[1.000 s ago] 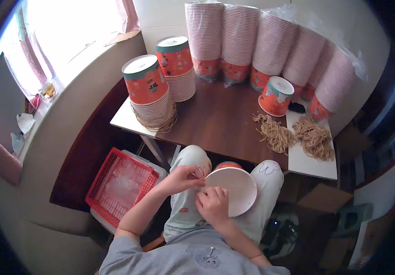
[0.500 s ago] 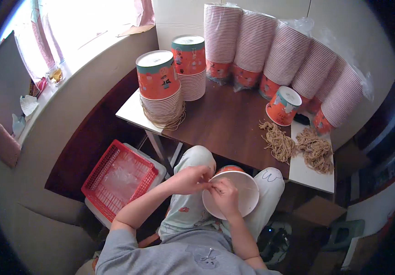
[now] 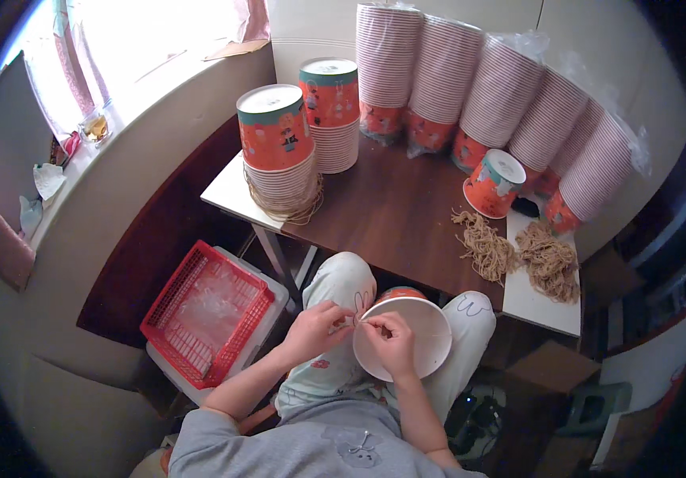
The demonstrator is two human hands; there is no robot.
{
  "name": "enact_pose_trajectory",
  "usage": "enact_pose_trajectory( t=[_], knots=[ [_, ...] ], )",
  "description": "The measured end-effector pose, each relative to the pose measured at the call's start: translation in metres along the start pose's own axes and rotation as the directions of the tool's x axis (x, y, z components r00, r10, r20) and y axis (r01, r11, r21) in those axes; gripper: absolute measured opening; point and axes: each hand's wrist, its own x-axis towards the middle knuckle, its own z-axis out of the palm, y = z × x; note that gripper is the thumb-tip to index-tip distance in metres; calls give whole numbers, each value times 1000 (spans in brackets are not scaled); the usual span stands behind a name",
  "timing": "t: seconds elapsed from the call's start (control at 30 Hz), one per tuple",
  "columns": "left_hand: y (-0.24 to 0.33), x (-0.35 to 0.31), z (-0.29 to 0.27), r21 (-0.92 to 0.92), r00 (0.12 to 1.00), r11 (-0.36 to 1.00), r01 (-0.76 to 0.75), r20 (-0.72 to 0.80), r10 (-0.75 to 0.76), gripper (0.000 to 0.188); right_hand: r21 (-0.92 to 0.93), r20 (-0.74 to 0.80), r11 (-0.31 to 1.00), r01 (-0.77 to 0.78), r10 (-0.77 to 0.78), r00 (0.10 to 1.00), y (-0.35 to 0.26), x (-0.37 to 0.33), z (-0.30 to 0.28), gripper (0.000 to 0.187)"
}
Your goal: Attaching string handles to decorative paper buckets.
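Paper bucket (image 3: 423, 342) between knees (image 3: 472, 315) looks light, stiff, dentable; hold at rim (image 3: 450, 342). Left hand (image 3: 317, 328), right hand (image 3: 395, 344): fingers bunched, can't tell from here whether gripping.

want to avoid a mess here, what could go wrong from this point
The paper bucket sits between the knees, left hand and right hand near its rim; it might tip if the knees part. Loose twine loops around the front-left stack of upturned buckets could snag a passing arm. The right-hand twine pile lies by the table's right edge and might slide off.
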Motion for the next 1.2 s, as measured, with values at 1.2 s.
enact_pose_trajectory(
  t=[1.2],
  knots=[
    [-6,4,19,-94,980,986,-140,-157,124,19,-195,-100,972,132,-153,983,4,-2,7,8]
  ],
)
